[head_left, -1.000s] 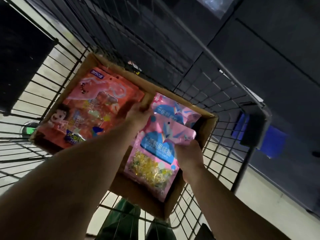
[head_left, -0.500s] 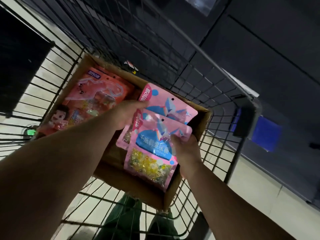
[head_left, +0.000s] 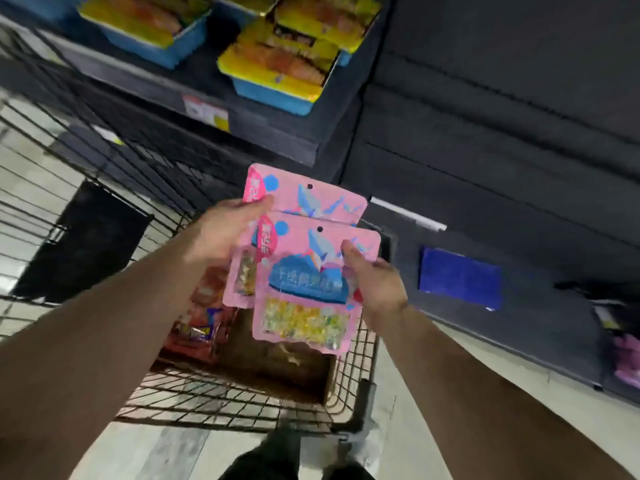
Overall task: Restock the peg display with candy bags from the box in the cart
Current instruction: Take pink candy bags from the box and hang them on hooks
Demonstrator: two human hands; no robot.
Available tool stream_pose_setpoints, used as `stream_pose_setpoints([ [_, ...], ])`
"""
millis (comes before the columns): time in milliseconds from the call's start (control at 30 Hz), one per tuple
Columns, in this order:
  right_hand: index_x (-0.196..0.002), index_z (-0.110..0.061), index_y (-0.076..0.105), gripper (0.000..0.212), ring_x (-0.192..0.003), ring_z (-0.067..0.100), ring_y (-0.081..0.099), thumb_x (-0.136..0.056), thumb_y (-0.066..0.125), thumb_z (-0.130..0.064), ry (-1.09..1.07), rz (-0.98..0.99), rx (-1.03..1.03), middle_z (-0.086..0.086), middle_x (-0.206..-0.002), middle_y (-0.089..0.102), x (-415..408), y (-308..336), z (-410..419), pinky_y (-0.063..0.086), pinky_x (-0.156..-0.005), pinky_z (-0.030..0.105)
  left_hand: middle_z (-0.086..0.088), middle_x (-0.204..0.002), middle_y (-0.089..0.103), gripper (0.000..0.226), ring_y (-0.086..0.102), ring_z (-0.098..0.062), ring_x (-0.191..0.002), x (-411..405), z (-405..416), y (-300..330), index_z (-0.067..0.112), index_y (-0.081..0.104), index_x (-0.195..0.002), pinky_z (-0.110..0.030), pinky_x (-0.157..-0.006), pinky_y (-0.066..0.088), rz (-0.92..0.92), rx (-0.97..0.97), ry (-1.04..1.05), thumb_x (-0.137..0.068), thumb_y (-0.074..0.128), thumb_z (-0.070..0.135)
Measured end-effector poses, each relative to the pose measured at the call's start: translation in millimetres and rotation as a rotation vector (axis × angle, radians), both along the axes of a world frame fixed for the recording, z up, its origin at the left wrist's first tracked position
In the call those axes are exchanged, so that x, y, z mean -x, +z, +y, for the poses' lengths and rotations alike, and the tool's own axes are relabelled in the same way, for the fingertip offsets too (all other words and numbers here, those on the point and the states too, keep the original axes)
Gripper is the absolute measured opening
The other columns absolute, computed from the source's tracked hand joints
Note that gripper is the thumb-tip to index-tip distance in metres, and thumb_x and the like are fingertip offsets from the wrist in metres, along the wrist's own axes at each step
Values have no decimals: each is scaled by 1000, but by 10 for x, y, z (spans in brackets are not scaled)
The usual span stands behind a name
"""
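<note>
Two pink candy bags are lifted above the cart. My left hand (head_left: 225, 230) grips the rear pink bag (head_left: 304, 199) at its left edge. My right hand (head_left: 375, 282) pinches the right edge of the front pink bag (head_left: 304, 292), which overlaps the rear one and shows yellow candy through its window. Each bag has a small hang hole near its top. Below them the cardboard box (head_left: 277, 362) sits in the black wire cart (head_left: 207, 400), with orange-red candy bags (head_left: 204, 313) still in its left half. No peg display is clearly visible.
A dark shelf (head_left: 270, 133) ahead holds blue trays with yellow-topped packs (head_left: 277, 67) and a price tag (head_left: 206, 112). A blue panel (head_left: 460, 278) sits on the dark fixture at right, with a pink pack (head_left: 627, 362) at the far right. Pale floor lies beside the cart.
Both hands have lifted the two pink bags up out of the box. The view has tilted up, so the shelf with blue trays now shows.
</note>
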State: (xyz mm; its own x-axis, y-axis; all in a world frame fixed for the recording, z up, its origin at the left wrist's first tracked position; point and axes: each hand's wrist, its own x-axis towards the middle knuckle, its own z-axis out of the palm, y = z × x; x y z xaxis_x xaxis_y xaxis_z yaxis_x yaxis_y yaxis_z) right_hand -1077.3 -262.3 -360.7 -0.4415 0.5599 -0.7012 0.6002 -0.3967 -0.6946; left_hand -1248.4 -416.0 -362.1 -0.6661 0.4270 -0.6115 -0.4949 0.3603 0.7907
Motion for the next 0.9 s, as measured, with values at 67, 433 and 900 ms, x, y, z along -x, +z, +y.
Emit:
stream_pose_setpoints([
  [67,-70,-14,66,33,-55,16,58,-87,72,-41,-83,79,-7,1,-63,66,-103,375,160,47,-53,22,-12,-111,75,39,74,-22,-84,-44,223,419,17,76,-101,-49,-84,60,81,-59,-47,-78,78,49],
  [433,-85,-10,63,27,-39,5,52,-92,68,-35,-427,410,-289,6,-75,68,-2211,1952,1369,39,-40,16,-6,-103,78,35,75,-23,-94,-1806,1965,2065,14,73,-105,-39,-87,56,271,-352,-373,-92,65,45],
  [900,-86,-14,69,32,-93,27,71,-84,73,-46,-1047,352,-576,9,-100,74,-6469,2266,2510,58,-90,49,-13,-114,74,32,71,-27,-105,-5600,3954,2282,6,68,-118,-43,-97,53,112,-532,-819,-101,55,30],
])
